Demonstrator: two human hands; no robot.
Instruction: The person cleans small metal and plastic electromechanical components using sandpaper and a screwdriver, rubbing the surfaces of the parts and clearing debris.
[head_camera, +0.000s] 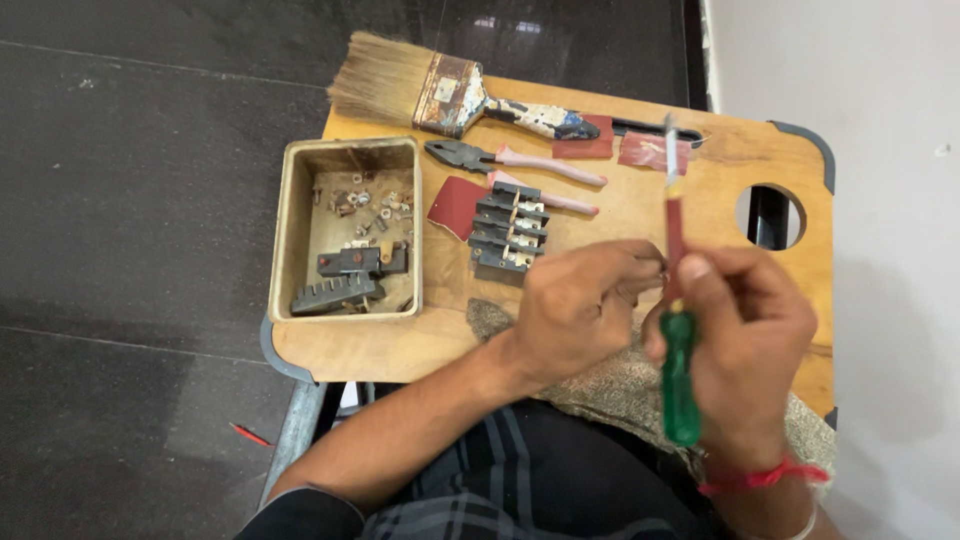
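My right hand (745, 340) grips a screwdriver (677, 300) with a green handle and red shaft, held upright with the tip pointing away from me. My left hand (580, 305) is closed beside it, pinching a small part against the shaft; the part is mostly hidden by my fingers. Both hands hover over the near edge of a small wooden table (620, 215). A stack of dark terminal blocks with metal contacts (510, 228) lies just beyond my left hand.
A beige tray (290, 225) at left holds screws and black plastic pieces. A worn paintbrush (440, 90), pliers with pink handles (510, 160) and red sandpaper pieces (650, 150) lie at the back. A grey cloth (620, 385) covers my lap. A round hole (772, 215) pierces the table's right side.
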